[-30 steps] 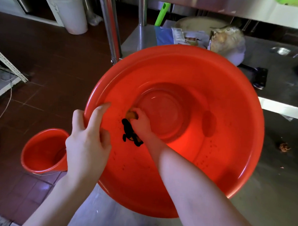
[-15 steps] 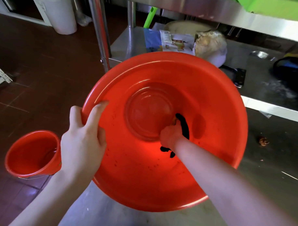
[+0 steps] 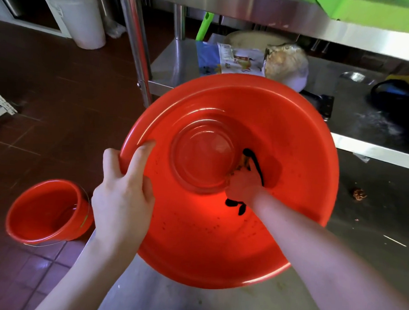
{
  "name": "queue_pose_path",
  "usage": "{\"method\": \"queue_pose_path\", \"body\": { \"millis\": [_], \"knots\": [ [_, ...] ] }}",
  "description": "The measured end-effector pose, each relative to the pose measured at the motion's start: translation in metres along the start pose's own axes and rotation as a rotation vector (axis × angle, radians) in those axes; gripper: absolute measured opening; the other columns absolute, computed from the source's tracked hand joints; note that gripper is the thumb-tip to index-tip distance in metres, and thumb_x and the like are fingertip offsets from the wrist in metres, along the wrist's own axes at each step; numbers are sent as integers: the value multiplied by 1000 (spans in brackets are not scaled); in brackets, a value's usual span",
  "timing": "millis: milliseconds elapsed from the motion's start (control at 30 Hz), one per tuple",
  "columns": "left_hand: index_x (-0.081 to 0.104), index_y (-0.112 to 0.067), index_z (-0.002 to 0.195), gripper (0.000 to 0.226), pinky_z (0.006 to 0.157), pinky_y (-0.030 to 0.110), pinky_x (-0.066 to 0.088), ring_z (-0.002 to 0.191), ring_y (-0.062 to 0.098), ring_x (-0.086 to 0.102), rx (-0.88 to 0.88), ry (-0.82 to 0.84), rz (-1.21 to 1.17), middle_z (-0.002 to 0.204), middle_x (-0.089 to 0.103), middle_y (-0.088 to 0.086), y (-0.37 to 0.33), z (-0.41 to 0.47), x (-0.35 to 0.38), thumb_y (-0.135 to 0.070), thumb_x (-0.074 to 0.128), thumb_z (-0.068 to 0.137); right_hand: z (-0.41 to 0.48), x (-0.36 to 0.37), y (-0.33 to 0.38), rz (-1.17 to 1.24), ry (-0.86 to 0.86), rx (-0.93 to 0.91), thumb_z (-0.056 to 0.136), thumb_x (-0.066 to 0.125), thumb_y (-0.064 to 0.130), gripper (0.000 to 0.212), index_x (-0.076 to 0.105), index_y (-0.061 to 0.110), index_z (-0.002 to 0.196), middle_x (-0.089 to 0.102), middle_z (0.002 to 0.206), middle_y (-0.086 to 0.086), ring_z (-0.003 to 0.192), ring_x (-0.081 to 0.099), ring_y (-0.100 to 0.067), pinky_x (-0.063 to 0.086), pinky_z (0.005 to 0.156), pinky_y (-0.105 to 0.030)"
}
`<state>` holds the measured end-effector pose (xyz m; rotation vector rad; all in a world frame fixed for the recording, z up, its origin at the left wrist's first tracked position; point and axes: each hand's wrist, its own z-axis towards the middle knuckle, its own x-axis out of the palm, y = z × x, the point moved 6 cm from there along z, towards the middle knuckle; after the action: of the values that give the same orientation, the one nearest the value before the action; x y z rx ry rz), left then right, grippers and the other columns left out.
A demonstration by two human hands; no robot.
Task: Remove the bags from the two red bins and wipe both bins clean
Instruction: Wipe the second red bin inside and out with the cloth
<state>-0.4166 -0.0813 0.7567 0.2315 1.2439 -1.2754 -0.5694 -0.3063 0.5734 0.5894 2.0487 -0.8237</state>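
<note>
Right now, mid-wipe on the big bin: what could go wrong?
The large red bin is tilted, gripped only at its rim by the left hand; pressure from the right hand scrubbing with the cloth could twist it loose. It overhangs the table edge above the small red bucket, so it may fall.

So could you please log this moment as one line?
left hand grips basin rim | right hand wiping inside with cloth

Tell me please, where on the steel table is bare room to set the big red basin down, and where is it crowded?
Bare steel table lies right of the big red basin, past a small crumb of debris, and in front of the basin's near rim. The lower shelf behind is crowded with packets and a wrapped bundle; only its left end is bare.
</note>
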Motion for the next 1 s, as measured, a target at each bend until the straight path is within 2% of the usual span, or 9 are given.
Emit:
{"method": "queue_pose_path", "body": {
  "millis": [167,267,333,433,500,633,733,833,1000],
  "knots": [
    [46,-25,137,59,42,39,49,43,27,43,-19,2,16,102,38,14,-5,1,0,2,54,85,-16,10,69,606,180,-140,98,31,43,43,44,41,139,32,156,13,146,22,-20,0,116,-57],
    [44,-26,138,60,42,39,50,45,27,45,-9,17,18,105,38,13,-5,0,-1,1,53,86,-14,6,72,681,214,-136,100,29,42,44,41,37,143,29,157,13,147,19,-19,4,118,-51],
    [42,-26,140,60,42,39,51,46,26,46,8,28,16,106,38,12,-6,-1,-1,1,53,87,-13,5,61,585,221,-95,100,27,45,49,35,33,148,26,158,9,148,15,-22,4,119,-51],
    [42,-27,140,62,43,40,51,46,26,47,9,40,19,105,37,12,-7,0,-2,1,52,86,-8,-10,24,70,163,-12,93,29,58,62,39,29,147,36,154,2,148,18,-25,-6,115,-61],
    [43,-26,140,62,43,40,51,45,26,46,4,43,26,105,37,12,-9,-1,-3,2,52,85,-3,-26,-2,-192,91,42,92,28,63,69,33,25,149,33,156,0,149,12,-23,-12,114,-58],
    [44,-25,140,62,43,39,50,45,26,45,-7,35,31,105,38,13,-13,-4,-2,2,54,84,4,-30,-25,-291,-55,34,94,23,56,71,14,20,154,25,159,-3,150,2,-25,-16,116,-49],
    [45,-25,139,61,43,40,50,45,28,45,-25,20,30,105,38,13,-11,-4,-1,2,53,85,5,-10,-20,-112,-129,-78,95,27,45,58,32,26,150,42,151,-3,148,15,-25,-12,118,-47],
    [49,-22,138,59,42,38,49,45,26,44,-21,8,26,104,40,13,-7,-4,-2,2,54,85,9,15,10,238,8,-125,94,31,41,44,50,36,134,51,144,5,145,24,-20,-4,117,-51],
    [55,-18,134,56,39,33,45,44,24,40,67,-3,42,99,40,13,-7,-3,-2,4,55,82,5,34,77,822,46,-142,88,35,53,41,58,37,119,52,140,10,135,40,-17,16,112,-54]
  ]
}}
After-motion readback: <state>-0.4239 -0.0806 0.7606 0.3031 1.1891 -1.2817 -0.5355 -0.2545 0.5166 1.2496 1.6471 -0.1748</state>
